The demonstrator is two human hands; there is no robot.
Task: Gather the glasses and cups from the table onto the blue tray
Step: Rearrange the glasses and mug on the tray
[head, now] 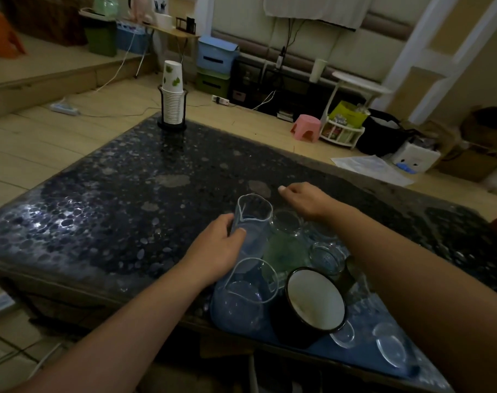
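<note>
Clear glass makes up the item in hand: a tall transparent glass beaker with a pouring lip (251, 225), standing upright or nearly so at the far left corner of the flat blue plastic tray (363, 361). Its long axis runs roughly vertical, mouth upward. Whether its base rests fully on the tray or on the table edge just beyond cannot be told.

The left hand (216, 251) is the nearer one. It lies directly left of the beaker, thumb across the near wall and fingers curled round the far side, holding the glass at mid-height. The forearm runs in from the lower left, wrist straight.

The right hand (307, 201) hovers just beyond and to the right of the beaker, palm down, fingers loosely bent, holding nothing; contact with the table is not discernible.

Already on the tray: a second clear glass beaker (248, 290) near the front left, a black enamel mug with white interior (312, 303), several small clear drinking glasses (325, 258), and a green-tinted glass (284, 249).

The dark speckled stone-pattern table (128, 199) also carries a stack of white paper cups in a black wire holder (172, 100) at its far corner, well apart from both hands. In my judgement this stack is the remaining item.
</note>
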